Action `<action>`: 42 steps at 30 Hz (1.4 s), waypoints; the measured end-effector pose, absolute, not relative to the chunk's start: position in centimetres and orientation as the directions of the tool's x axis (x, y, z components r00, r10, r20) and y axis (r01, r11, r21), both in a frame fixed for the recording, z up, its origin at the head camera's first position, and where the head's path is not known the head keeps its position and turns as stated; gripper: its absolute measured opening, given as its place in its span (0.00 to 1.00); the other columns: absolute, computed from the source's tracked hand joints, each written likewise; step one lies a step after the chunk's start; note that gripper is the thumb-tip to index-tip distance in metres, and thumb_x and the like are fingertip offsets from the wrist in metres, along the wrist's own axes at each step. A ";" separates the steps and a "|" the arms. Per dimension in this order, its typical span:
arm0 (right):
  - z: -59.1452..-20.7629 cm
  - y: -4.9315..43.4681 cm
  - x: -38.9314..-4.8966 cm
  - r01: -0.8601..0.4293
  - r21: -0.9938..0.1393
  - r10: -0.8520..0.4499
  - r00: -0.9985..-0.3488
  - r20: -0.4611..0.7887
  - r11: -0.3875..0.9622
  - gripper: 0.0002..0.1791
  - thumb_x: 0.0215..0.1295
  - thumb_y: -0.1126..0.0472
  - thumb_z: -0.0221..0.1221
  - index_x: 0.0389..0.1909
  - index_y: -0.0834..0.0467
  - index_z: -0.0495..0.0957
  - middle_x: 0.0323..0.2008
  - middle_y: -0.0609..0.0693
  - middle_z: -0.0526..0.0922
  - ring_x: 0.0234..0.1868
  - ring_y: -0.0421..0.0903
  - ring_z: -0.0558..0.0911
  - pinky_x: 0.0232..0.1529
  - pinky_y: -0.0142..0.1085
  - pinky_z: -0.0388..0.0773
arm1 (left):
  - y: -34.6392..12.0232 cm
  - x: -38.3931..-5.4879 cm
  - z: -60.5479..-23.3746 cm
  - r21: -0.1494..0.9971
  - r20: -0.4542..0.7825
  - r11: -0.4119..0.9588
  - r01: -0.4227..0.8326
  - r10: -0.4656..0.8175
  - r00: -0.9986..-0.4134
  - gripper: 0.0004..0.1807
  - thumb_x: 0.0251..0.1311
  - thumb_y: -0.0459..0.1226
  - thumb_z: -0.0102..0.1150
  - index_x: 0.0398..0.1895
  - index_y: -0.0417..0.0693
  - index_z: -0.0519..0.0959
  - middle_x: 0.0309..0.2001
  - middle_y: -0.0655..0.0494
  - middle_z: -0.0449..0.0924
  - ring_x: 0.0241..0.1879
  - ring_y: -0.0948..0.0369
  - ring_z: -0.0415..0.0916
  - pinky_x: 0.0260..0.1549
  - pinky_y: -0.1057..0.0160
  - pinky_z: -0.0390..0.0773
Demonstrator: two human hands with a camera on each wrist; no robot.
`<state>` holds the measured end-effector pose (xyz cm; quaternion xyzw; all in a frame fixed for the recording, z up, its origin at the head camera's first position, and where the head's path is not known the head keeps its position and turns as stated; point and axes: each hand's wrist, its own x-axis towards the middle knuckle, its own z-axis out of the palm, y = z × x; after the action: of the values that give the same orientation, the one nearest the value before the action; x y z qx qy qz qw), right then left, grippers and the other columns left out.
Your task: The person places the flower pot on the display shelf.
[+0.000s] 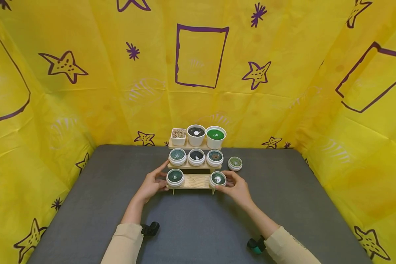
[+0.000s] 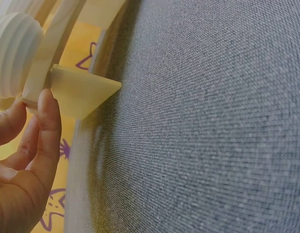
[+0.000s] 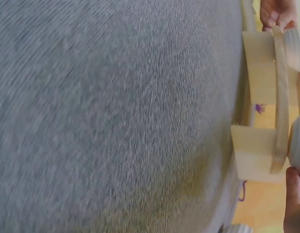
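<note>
A small three-tier wooden stand [image 1: 197, 181] bears white cups and ribbed pots. My left hand [image 1: 150, 187] pinches the left end of its lowest board between thumb and finger, plain in the left wrist view at the board [image 2: 39, 80]. Beside that grip sits a pot with dark green contents [image 1: 175, 176]. At the board's other end, my right hand [image 1: 238, 190] holds a white pot with glossy dark green contents [image 1: 217, 179], thumb in front and fingers around its right side. In the right wrist view this pot [image 3: 298, 145] is partly cut off, resting on or just above the board.
Three pots [image 1: 196, 157] line the middle tier. The top tier carries a square cup of beige pieces [image 1: 178, 136], a dark-filled cup [image 1: 196, 135] and a green-filled cup [image 1: 215, 136]. A light-green pot [image 1: 235, 163] stands on the grey table [image 1: 198, 227], right of the stand. Yellow cloth [image 1: 198, 102] hangs around.
</note>
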<state>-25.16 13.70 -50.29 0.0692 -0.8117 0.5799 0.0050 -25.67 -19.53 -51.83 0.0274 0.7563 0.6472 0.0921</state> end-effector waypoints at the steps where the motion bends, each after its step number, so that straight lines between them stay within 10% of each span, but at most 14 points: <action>1: -50.3 13.5 -25.2 -0.120 -0.940 -0.110 -0.990 0.089 0.319 0.32 0.46 0.63 0.76 0.56 0.58 0.79 0.51 0.59 0.85 0.51 0.51 0.85 0.49 0.28 0.84 | -19.5 -25.7 -51.8 0.984 -0.104 0.161 -0.078 0.161 -0.982 0.47 0.59 0.19 0.52 0.77 0.66 0.56 0.54 0.34 0.70 0.33 0.61 0.79 0.37 0.55 0.87; 42: -47.3 6.7 -24.1 -0.162 -0.961 -0.182 -0.976 0.122 0.224 0.31 0.48 0.70 0.73 0.56 0.68 0.77 0.50 0.67 0.83 0.53 0.61 0.83 0.55 0.48 0.82 | -19.5 -25.7 -51.8 0.984 -0.103 0.160 -0.078 0.155 -0.983 0.47 0.59 0.19 0.51 0.77 0.65 0.56 0.52 0.35 0.71 0.32 0.61 0.78 0.34 0.60 0.86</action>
<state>-24.06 6.66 -47.28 0.1099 -0.7822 0.6132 -0.0080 -25.70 -19.47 -51.78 0.0254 0.7563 0.6475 0.0900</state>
